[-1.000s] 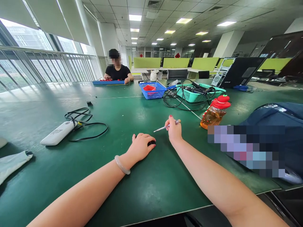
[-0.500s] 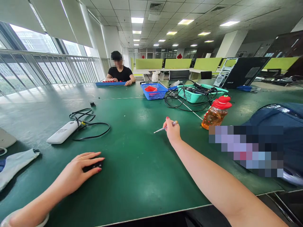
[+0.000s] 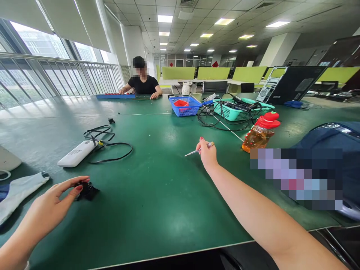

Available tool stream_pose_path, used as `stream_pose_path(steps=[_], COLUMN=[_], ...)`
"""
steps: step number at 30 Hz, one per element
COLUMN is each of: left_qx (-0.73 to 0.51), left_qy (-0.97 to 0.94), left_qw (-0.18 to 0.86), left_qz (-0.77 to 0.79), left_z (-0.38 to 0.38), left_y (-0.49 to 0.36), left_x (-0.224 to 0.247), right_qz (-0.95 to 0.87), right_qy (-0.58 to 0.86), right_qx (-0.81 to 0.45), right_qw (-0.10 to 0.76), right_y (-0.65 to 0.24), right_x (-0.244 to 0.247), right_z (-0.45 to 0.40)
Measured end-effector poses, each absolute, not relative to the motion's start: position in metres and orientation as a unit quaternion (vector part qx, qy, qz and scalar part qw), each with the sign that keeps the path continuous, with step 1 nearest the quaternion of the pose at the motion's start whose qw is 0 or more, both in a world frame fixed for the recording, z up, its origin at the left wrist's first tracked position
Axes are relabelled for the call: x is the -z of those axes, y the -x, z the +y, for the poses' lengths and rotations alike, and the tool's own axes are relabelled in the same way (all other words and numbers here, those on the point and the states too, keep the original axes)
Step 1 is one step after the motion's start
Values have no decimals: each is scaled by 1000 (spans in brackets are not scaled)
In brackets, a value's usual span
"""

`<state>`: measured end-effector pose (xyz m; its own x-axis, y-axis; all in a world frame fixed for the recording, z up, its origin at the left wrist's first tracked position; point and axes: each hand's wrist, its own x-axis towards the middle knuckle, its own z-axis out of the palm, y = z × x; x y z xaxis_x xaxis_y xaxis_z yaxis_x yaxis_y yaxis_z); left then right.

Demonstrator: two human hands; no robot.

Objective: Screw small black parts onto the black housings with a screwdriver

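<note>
The slim metal tool (image 3: 192, 153) pointed left and slightly nearer over the green table (image 3: 157, 210), its long axis running mostly crosswise, with the right hand (image 3: 208, 154) clamped around its handle. Well to its left, the left hand's (image 3: 48, 210) thumb and fingers pinched the small black object (image 3: 90, 191), whose long axis was unclear, nearer than the white device (image 3: 77, 154).

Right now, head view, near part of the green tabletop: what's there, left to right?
Pale cloth, small black object in left hand, thin metal-tipped tool in right hand, clear red-lidded bottle of amber liquid, dark blue bag.
</note>
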<state>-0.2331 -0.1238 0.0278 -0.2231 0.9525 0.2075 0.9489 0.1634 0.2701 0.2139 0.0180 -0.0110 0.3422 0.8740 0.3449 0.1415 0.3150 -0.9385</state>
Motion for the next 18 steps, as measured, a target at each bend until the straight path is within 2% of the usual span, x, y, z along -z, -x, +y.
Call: stream_pose_path(steps=[8, 18], left_qx=[-112, -44], left_qy=[-696, -647], left_qw=[26, -134], left_qz=[709, 749], left_z=[-117, -129], left_y=[249, 229], left_x=[-17, -4], right_qz=[-495, -494], right_qy=[508, 515], right_qx=[-299, -306], right_qw=[639, 631], right_y=[-214, -213], right_x=[13, 8], right_z=[19, 16])
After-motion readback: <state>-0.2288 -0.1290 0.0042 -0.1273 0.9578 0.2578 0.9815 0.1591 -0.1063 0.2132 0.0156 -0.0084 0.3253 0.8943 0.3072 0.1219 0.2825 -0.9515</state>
